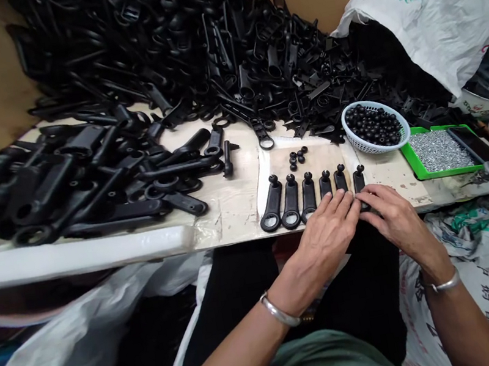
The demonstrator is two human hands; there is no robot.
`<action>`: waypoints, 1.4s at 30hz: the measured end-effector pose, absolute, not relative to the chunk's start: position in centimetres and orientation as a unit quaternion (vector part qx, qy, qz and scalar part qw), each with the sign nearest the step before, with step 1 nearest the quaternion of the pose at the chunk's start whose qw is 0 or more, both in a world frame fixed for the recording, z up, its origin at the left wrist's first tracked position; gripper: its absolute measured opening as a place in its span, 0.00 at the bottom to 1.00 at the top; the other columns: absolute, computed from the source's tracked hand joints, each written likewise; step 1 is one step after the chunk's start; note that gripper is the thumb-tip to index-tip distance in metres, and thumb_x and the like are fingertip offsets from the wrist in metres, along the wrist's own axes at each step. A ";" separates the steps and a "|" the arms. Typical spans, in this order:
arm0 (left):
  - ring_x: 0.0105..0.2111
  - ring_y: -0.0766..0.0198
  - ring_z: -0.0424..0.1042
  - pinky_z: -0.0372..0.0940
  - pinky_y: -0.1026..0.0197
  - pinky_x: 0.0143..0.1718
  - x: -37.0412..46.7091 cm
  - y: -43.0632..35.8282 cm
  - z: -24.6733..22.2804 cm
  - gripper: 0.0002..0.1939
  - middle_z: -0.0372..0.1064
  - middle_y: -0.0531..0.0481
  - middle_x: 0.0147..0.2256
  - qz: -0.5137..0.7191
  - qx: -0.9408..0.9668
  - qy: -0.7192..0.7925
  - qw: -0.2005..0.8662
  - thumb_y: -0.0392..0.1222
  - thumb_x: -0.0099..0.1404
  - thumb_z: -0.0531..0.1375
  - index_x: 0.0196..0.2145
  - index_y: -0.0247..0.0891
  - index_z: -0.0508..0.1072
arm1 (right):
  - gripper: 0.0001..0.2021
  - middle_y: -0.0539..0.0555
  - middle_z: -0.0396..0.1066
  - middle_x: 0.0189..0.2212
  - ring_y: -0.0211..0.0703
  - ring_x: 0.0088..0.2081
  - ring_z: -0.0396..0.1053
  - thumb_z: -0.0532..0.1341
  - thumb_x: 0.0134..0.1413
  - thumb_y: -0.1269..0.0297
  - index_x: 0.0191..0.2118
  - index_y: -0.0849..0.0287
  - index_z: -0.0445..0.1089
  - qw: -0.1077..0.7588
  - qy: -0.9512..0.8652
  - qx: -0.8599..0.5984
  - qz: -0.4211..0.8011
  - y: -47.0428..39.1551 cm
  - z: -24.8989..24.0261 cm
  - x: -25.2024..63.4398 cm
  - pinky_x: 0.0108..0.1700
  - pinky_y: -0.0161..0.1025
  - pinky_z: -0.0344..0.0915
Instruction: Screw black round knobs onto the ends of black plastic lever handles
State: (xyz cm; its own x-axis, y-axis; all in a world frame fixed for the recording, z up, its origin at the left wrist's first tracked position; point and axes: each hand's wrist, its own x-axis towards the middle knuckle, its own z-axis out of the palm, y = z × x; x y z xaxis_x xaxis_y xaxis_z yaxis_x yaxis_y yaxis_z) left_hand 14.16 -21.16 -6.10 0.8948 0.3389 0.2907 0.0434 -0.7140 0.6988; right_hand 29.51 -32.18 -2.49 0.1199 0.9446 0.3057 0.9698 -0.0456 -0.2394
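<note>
Several black plastic crank-like handles [290,200] stand in a row at the table's front edge, each with a ring at the near end and a small round knob at the far end. My left hand [326,232] lies over the near ends of the middle ones, fingers stretched out flat and side by side. At the right end of the row, my right hand [391,215] pinches the near end of the last black plastic handle [359,178] between thumb and fingers. Its ring end is hidden by the fingers. A few loose black knobs [298,157] lie behind the row.
A pale blue basket [381,149] of black knobs stands right of the row. Beside it, a green tray [415,165] holds small metal pieces and a dark flat object. Black plastic parts [156,36] are heaped behind; larger handles [86,177] lie left. A white sack [435,10] leans at right.
</note>
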 end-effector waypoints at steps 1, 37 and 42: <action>0.68 0.52 0.50 0.44 0.42 0.69 14.1 -21.0 -6.3 0.26 0.56 0.37 0.66 0.203 0.905 0.102 0.359 0.26 0.67 0.48 0.62 0.34 0.64 | 0.15 0.62 0.71 0.50 0.53 0.51 0.70 0.58 0.62 0.69 0.53 0.58 0.70 0.197 -0.663 -0.722 -0.033 -32.2 -2.5 29.5 0.52 0.52 0.72; 0.67 0.50 0.52 0.42 0.36 0.68 12.2 -21.6 -3.2 0.23 0.60 0.34 0.63 0.202 0.919 0.093 0.327 0.27 0.70 0.45 0.58 0.30 0.67 | 0.11 0.59 0.70 0.44 0.51 0.47 0.68 0.57 0.62 0.70 0.48 0.58 0.70 0.183 -0.678 -0.711 -0.038 -33.3 -1.9 28.4 0.50 0.50 0.70; 0.65 0.45 0.57 0.33 0.28 0.67 11.7 -20.7 -3.5 0.22 0.66 0.33 0.59 0.218 0.928 0.143 0.267 0.25 0.68 0.46 0.55 0.30 0.69 | 0.11 0.58 0.70 0.44 0.50 0.47 0.67 0.59 0.61 0.69 0.49 0.57 0.69 0.205 -0.672 -0.711 -0.030 -33.3 -2.3 28.5 0.51 0.49 0.69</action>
State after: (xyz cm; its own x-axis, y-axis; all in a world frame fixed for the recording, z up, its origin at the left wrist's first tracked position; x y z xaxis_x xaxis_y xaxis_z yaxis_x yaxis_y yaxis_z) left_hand 11.68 -20.71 -3.49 0.8643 0.3819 0.3275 0.1489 -0.8160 0.5585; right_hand 28.49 -33.31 -2.30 0.0940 0.9437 0.3172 0.9680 -0.0121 -0.2508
